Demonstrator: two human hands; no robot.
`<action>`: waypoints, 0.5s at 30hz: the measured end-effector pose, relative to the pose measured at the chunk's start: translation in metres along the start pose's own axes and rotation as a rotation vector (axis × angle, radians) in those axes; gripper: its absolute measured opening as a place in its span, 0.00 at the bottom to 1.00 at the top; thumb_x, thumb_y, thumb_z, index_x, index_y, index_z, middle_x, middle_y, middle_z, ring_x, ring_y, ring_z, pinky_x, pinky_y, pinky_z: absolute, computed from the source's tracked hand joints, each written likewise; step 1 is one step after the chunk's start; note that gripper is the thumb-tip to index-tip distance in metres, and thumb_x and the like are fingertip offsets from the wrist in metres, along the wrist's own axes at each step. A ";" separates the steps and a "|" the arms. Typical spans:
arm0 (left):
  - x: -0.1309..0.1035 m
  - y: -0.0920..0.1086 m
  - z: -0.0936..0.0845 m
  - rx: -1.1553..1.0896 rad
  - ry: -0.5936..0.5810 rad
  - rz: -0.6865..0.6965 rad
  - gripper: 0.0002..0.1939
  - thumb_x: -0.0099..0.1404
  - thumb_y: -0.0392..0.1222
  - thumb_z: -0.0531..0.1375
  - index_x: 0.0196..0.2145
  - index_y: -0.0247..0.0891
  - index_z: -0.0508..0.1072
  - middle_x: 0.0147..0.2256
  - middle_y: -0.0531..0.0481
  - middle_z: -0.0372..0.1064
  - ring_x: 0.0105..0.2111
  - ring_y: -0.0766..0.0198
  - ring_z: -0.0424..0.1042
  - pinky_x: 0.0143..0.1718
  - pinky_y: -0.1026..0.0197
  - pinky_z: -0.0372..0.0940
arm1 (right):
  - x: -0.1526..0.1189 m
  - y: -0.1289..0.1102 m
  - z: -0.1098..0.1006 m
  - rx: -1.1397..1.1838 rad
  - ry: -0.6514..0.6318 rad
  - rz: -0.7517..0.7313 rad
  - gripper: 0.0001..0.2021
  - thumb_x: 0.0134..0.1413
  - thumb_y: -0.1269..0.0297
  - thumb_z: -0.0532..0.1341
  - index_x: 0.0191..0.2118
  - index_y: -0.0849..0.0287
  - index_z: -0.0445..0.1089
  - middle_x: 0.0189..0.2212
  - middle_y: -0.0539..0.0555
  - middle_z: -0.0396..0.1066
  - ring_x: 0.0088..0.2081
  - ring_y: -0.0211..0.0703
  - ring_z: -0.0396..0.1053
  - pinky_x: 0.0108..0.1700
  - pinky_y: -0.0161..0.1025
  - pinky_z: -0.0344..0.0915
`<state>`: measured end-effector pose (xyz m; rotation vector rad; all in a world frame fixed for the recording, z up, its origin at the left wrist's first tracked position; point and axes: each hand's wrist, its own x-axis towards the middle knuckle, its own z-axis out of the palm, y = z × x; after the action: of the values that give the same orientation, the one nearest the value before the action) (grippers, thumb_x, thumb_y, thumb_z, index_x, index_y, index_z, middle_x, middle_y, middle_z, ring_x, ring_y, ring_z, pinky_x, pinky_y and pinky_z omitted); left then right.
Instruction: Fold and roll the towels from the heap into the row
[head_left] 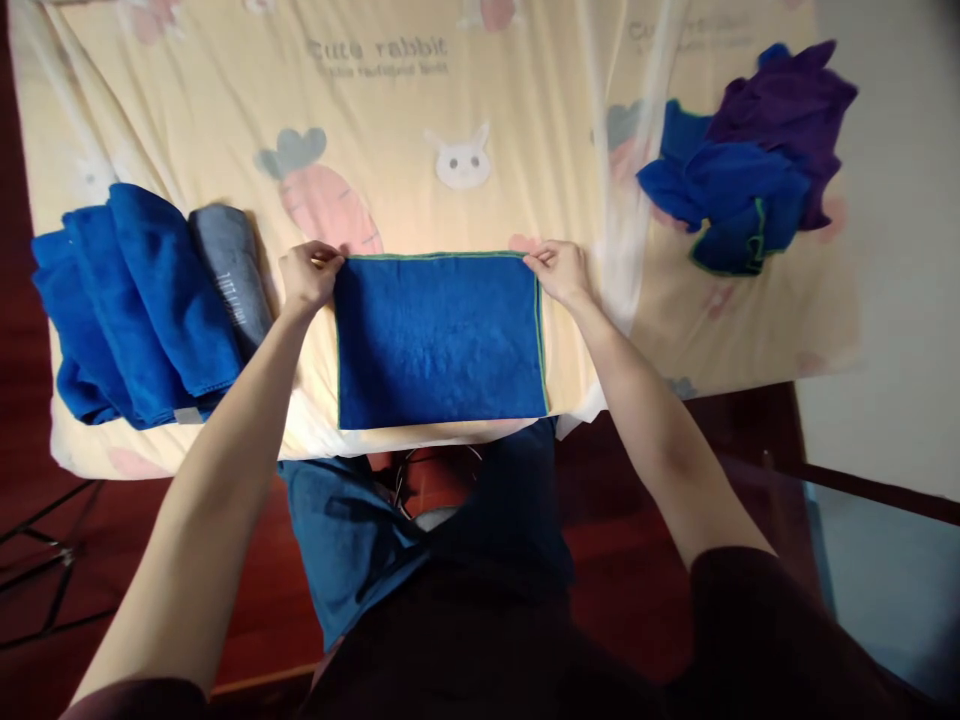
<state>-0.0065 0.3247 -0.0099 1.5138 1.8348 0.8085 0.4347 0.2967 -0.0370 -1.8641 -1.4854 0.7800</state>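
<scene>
A blue towel with green stitched edges lies flat as a rectangle at the table's near edge. Its far left corner is pinched between the fingers of my left hand. At the far right corner, my right hand pinches the same towel. Beside my left forearm rest several rolled or folded blue towels and a rolled grey towel with pale lettering.
A crumpled heap of blue cloths and a purple cloth lies at the right. A pale yellow sheet printed with rabbits and carrots covers the table. A white wall stands to the right.
</scene>
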 end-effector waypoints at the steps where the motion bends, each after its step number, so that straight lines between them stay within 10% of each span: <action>1: 0.001 0.000 0.000 0.004 0.004 0.006 0.14 0.59 0.47 0.68 0.36 0.34 0.76 0.35 0.44 0.77 0.39 0.58 0.74 0.43 0.61 0.69 | 0.001 0.000 -0.001 -0.010 0.001 -0.010 0.06 0.57 0.64 0.70 0.35 0.61 0.75 0.31 0.54 0.76 0.37 0.43 0.74 0.50 0.43 0.73; 9: 0.007 0.003 0.000 0.045 0.008 0.040 0.14 0.62 0.53 0.65 0.37 0.40 0.75 0.38 0.43 0.78 0.45 0.51 0.76 0.48 0.54 0.71 | 0.017 0.003 -0.010 -0.081 0.064 -0.078 0.22 0.65 0.43 0.61 0.38 0.60 0.75 0.32 0.56 0.75 0.41 0.48 0.76 0.55 0.49 0.73; 15: 0.014 0.008 0.003 0.154 -0.101 0.143 0.12 0.59 0.43 0.66 0.41 0.36 0.78 0.39 0.44 0.78 0.43 0.54 0.77 0.51 0.52 0.71 | 0.020 0.003 -0.010 -0.145 -0.024 -0.108 0.18 0.62 0.47 0.65 0.45 0.59 0.75 0.39 0.58 0.77 0.44 0.49 0.74 0.56 0.53 0.74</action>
<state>-0.0019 0.3403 -0.0069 1.7674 1.7643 0.6548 0.4477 0.3151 -0.0343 -1.8669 -1.6821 0.6619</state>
